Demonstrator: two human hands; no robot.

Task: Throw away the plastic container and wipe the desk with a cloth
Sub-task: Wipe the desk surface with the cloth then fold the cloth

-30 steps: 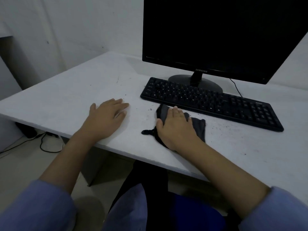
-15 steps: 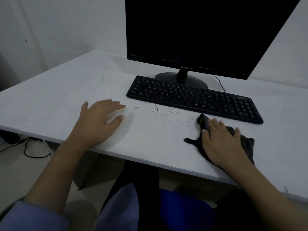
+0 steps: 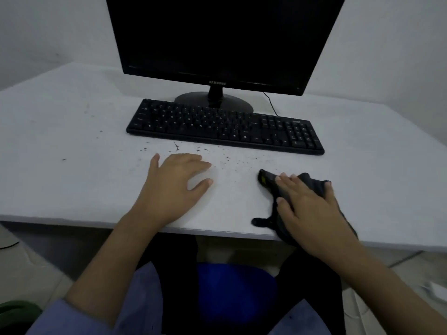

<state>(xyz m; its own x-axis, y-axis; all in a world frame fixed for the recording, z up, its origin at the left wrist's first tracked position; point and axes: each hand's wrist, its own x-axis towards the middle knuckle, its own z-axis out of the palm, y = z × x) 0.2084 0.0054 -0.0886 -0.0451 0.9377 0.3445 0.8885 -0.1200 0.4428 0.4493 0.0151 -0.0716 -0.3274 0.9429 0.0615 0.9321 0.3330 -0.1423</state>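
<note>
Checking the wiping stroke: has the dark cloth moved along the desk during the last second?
Yes. The cloth, pressed under the right hand, slid rightward along the keyboard, from near its left end to below its right half, leaving crumbs behind.

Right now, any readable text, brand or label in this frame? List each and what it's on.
"SAMSUNG": pale letters on the lower bezel of the monitor, blurred but just legible.
Key legends on the keyboard: too small and blurred to read.
Yellow mark at the far corner of the cloth: no lettering can be made out.
Nothing else in view carries text.
</note>
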